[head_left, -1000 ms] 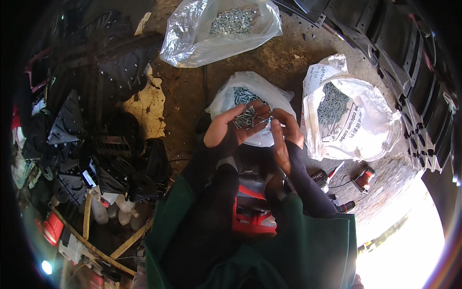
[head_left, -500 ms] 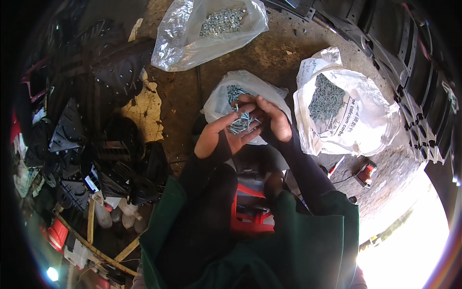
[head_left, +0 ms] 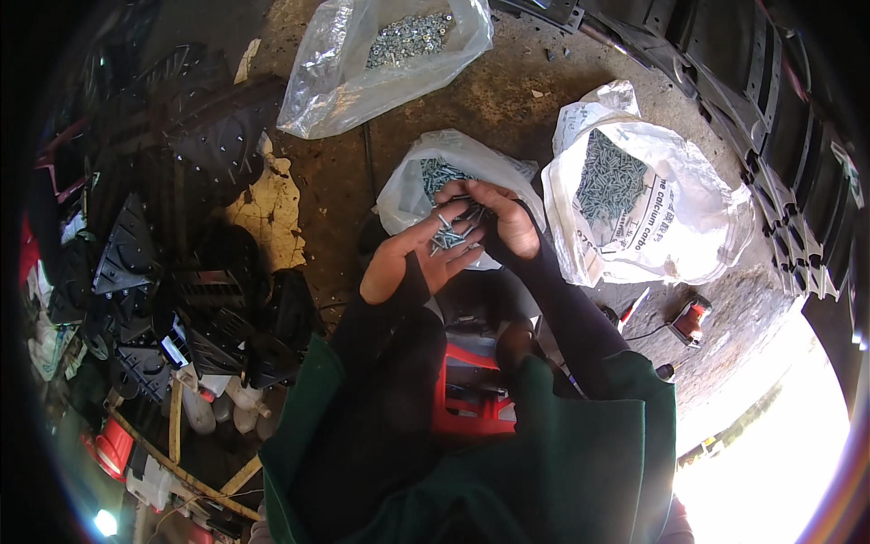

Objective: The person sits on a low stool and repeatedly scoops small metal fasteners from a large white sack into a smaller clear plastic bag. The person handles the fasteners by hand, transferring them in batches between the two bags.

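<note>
My left hand point(head_left: 397, 260) is cupped, palm up, around a small heap of silvery screws point(head_left: 447, 238). Close against it, my right hand point(head_left: 515, 227) curls its fingers over some of the screws, in shadow between the two hands. Both hands are above the near part of a small white plastic bag point(head_left: 399, 195). More screws point(head_left: 439, 176) show inside that bag, partly hidden by my fingers.
To the right, a white woven sack point(head_left: 702, 227) holds many screws. A clear plastic bag point(head_left: 326, 68) of nuts lies at the far side. Black plastic parts point(head_left: 131, 245) pile up on the left. A red-and-black tool point(head_left: 691, 322) and a red stool point(head_left: 476, 417) are nearby.
Fewer screws show in my left palm. My right fingers have curled in more over the screws. The whole view has shifted slightly.
</note>
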A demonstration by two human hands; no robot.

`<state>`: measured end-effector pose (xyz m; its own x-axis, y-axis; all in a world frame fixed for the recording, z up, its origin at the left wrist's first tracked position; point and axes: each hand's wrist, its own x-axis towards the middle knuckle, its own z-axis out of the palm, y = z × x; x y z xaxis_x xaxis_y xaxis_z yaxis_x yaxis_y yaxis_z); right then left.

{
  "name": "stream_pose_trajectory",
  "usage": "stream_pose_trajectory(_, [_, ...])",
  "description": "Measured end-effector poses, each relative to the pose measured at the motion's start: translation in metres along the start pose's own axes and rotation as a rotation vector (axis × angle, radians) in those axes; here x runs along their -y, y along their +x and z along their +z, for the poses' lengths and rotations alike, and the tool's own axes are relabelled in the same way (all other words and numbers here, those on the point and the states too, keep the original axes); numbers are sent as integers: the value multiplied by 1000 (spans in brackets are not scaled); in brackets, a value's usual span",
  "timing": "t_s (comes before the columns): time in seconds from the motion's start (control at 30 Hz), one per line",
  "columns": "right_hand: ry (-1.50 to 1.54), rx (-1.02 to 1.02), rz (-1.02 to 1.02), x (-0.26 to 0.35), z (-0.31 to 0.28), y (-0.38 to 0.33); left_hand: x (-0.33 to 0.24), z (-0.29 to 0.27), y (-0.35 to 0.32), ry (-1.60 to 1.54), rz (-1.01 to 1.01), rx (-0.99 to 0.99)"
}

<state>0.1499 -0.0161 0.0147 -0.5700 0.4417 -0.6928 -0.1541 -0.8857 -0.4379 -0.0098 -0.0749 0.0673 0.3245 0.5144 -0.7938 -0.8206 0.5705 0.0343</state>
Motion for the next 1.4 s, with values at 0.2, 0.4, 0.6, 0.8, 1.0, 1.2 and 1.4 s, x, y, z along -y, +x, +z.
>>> stream_pose_trajectory(0.2, [32, 17, 34, 0, -1, -2, -1, -12, 7, 216, -8, 175])
stream_pose_trajectory(0.4, [16, 40, 71, -2, -2, 0, 2, -18, 9, 349, 11, 140])
stream_pose_trajectory(0.6, [254, 62, 142, -13, -2, 4, 2, -11, 6, 518, 62, 38])
stream_pose_trajectory(0.8, [422, -19, 296, -32, -6, 9, 19, -2, 4, 1012, 472, -53])
stream_pose_trajectory(1.0, [460, 18, 243, -46, -10, 19, 26, 6, 5, 1444, 715, -192])
stream_pose_trajectory(1.2, [495, 71, 268, -38, 0, 8, 33, 5, 8, 1560, 927, -199])
stream_pose_trajectory(1.4, [427, 98, 250, -35, 2, 7, 32, 2, 13, 1702, 1097, -157])
